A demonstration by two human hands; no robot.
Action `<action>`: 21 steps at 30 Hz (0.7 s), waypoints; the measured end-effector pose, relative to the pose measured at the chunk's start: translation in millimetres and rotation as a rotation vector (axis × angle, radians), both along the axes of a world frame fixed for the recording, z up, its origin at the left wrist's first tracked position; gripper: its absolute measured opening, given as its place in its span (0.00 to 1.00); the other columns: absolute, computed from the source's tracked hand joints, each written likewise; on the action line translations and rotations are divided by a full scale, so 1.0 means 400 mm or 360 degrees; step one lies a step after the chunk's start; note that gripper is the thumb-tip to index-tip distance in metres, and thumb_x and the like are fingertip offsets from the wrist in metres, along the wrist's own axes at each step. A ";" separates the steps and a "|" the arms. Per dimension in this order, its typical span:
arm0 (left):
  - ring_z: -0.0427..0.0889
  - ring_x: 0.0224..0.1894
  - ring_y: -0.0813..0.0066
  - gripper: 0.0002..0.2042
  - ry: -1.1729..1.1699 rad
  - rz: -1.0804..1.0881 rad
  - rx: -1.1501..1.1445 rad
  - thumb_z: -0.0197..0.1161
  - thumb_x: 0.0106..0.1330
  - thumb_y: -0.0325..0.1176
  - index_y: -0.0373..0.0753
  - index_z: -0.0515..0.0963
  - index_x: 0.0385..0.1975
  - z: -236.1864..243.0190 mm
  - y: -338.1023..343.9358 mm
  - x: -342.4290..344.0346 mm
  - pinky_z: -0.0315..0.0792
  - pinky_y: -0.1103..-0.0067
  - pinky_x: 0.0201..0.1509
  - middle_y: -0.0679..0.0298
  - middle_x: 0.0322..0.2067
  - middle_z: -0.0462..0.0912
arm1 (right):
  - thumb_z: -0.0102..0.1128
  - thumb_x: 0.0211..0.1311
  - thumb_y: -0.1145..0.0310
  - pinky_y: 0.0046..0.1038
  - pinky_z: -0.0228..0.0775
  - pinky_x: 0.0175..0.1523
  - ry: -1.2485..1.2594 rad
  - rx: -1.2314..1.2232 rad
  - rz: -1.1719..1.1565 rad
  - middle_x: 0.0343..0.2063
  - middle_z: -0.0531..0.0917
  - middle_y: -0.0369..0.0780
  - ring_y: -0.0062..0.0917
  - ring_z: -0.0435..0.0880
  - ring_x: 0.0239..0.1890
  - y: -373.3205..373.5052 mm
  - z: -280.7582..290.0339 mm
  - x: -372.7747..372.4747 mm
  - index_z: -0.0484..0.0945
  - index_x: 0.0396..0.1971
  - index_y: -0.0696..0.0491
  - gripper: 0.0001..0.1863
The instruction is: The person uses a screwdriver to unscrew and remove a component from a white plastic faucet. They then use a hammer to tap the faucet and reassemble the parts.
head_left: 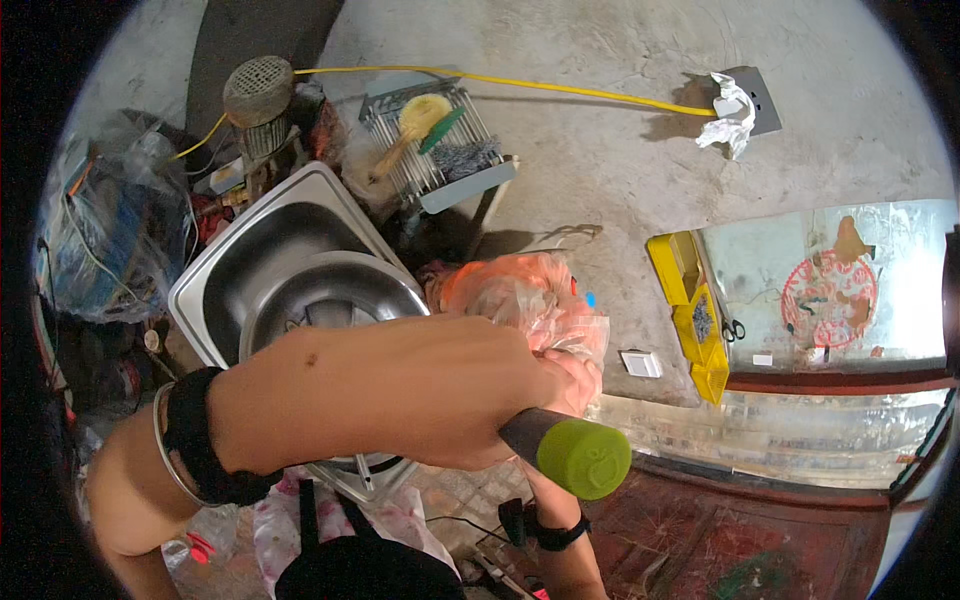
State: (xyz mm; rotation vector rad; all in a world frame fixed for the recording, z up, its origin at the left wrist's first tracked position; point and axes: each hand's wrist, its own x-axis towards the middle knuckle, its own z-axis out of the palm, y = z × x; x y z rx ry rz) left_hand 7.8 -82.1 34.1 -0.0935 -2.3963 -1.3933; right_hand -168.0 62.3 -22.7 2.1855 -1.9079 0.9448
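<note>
My left arm reaches across the middle. My left hand point(490, 400) is closed round a thick dark handle with a green end point(583, 458); the rest of that tool is hidden behind the hand. Behind it, my right hand point(572, 382) comes up from the lower edge, mostly covered by the left. Its visible fingers are closed against a clear plastic bag point(530, 300) with orange-pink contents that I cannot make out. A large steel bowl point(325, 275) sits in the steel sink point(320, 190), just left of the bag and partly under my left forearm.
Behind the sink, a dish rack point(470, 190) holds brushes and a grey scourer. A motor-like machine point(262, 100) stands left of it, its yellow cable point(520, 84) running to a wall socket point(758, 100). Bagged items point(120, 230) crowd the far left. Yellow holders point(690, 310) hang on the right.
</note>
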 end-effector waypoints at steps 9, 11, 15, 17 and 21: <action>0.77 0.23 0.50 0.08 -0.0212 0.0362 0.0180 0.61 0.60 0.37 0.40 0.74 0.29 -0.029 0.063 0.077 0.67 0.65 0.25 0.54 0.19 0.76 | 0.43 0.48 0.27 0.44 0.52 0.55 -0.0052 0.0015 0.0075 0.41 0.79 0.40 0.38 0.73 0.49 0.000 -0.007 -0.024 0.74 0.34 0.50 0.37; 0.77 0.23 0.51 0.05 -0.0167 0.0574 0.0212 0.60 0.58 0.33 0.39 0.74 0.28 -0.031 0.072 0.105 0.68 0.66 0.25 0.56 0.20 0.77 | 0.42 0.48 0.26 0.44 0.52 0.56 -0.0100 -0.0043 0.0073 0.41 0.79 0.40 0.38 0.73 0.49 -0.010 -0.007 -0.034 0.74 0.32 0.50 0.38; 0.75 0.22 0.48 0.09 0.0088 0.0788 0.0413 0.63 0.53 0.29 0.37 0.68 0.24 -0.038 0.077 0.108 0.65 0.65 0.23 0.53 0.16 0.72 | 0.42 0.48 0.26 0.45 0.51 0.57 0.0003 -0.0015 0.0194 0.41 0.79 0.40 0.38 0.73 0.49 -0.006 -0.011 -0.038 0.74 0.33 0.51 0.38; 0.75 0.22 0.49 0.11 0.0117 0.0722 0.0425 0.65 0.52 0.30 0.37 0.67 0.24 -0.040 0.073 0.090 0.64 0.66 0.22 0.53 0.17 0.72 | 0.42 0.47 0.25 0.45 0.51 0.57 0.0011 0.0011 0.0143 0.41 0.79 0.40 0.38 0.73 0.49 -0.001 -0.015 -0.033 0.75 0.33 0.51 0.39; 0.76 0.23 0.49 0.11 0.0185 0.0637 0.0450 0.65 0.53 0.33 0.37 0.68 0.24 -0.043 0.069 0.057 0.66 0.65 0.23 0.53 0.17 0.73 | 0.42 0.47 0.25 0.45 0.50 0.57 0.0009 0.0006 0.0140 0.42 0.79 0.40 0.38 0.73 0.50 -0.001 -0.021 -0.030 0.75 0.33 0.51 0.39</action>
